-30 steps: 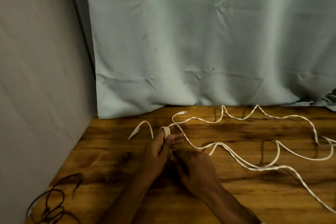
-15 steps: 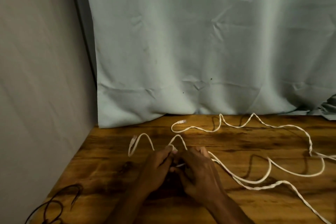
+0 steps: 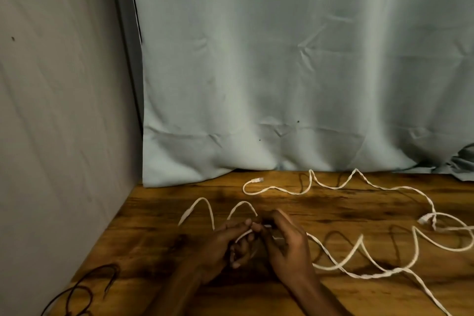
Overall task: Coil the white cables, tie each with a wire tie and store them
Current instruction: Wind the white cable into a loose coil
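A long white cable [image 3: 341, 263] sprawls in loose waves over the wooden table [image 3: 282, 202]. One plug end [image 3: 257, 180] lies near the curtain; another connector [image 3: 424, 219] sits at the right. My left hand [image 3: 225, 245] and my right hand [image 3: 284, 241] meet at the table's middle front, both pinching the same cable where it loops between my fingers. A short free end [image 3: 198, 209] arches out to the left of my hands. How many turns sit inside my hands is hidden.
A pale blue curtain [image 3: 295, 84] hangs along the table's back edge. A grey wall [image 3: 56, 123] closes the left side. Dark thin wires [image 3: 82, 290] lie at the front left corner of the table.
My left hand, raised with cable wound on its fingers a second ago, has dropped to meet my right hand. The loose cable on the right has been dragged closer.
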`<control>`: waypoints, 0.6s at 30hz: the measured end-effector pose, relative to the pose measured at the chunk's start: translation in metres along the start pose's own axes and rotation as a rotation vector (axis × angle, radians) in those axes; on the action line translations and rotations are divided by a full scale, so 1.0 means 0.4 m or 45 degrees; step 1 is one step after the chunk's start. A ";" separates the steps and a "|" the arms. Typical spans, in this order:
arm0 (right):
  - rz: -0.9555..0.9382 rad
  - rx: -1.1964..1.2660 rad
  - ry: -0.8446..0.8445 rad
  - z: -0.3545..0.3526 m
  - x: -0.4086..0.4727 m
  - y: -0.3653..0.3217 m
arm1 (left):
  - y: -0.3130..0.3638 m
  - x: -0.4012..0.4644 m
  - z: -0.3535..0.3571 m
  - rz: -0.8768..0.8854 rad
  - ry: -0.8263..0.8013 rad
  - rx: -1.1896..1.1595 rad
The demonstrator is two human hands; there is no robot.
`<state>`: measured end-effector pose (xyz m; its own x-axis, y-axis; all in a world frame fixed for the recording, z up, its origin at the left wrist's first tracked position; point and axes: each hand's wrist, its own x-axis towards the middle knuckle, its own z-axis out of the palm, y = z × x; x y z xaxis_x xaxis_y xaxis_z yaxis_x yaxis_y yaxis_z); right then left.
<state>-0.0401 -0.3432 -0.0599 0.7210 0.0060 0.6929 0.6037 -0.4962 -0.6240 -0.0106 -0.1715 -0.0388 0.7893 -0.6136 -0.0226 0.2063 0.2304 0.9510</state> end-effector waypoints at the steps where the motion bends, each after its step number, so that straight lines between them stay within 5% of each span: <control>1: 0.049 0.057 -0.005 -0.001 0.001 -0.005 | -0.001 -0.003 0.001 0.017 0.022 -0.002; 7: 0.445 0.372 -0.276 -0.001 0.004 -0.021 | -0.020 0.011 0.011 0.113 0.246 0.108; 12: 0.634 0.800 -0.070 0.013 -0.005 -0.014 | -0.033 0.038 0.006 0.138 0.449 0.089; 18: 0.785 1.196 0.124 0.009 0.002 0.006 | -0.041 0.044 0.031 0.174 0.328 0.196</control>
<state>-0.0370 -0.3414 -0.0622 0.9797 -0.1022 0.1722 0.2000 0.4595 -0.8654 -0.0075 -0.1956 -0.0510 0.9280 -0.3693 0.0499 0.0141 0.1686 0.9856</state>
